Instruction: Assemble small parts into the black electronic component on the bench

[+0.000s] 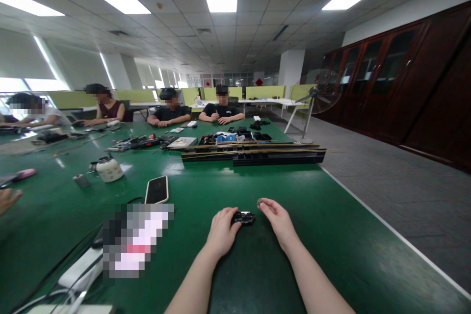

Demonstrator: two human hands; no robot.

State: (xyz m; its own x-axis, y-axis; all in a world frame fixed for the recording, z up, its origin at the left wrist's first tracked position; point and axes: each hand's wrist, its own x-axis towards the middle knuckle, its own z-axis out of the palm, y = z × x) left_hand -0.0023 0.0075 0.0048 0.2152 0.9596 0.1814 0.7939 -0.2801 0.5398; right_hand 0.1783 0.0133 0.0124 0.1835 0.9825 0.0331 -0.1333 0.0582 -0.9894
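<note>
My left hand point(222, 229) is closed on the left end of a small black device point(246, 217) with pale details on its top, low over the green table point(253, 279). The kind of device is too small to make out. To the right of it, my right hand point(276, 217) pinches a tiny greyish piece point(259, 202) between thumb and fingertips. A narrow gap separates that piece from the black device. The remaining fingers of my right hand are curled and partly hidden.
Left of my hands lie a phone point(157, 190), a white power strip point(81, 267) with cables and a blurred-out item. A pale round pot point(109, 169) stands farther left. Long black rails point(278, 157) cross the table ahead. Several people sit beyond; another person's hand point(8, 200) shows at left.
</note>
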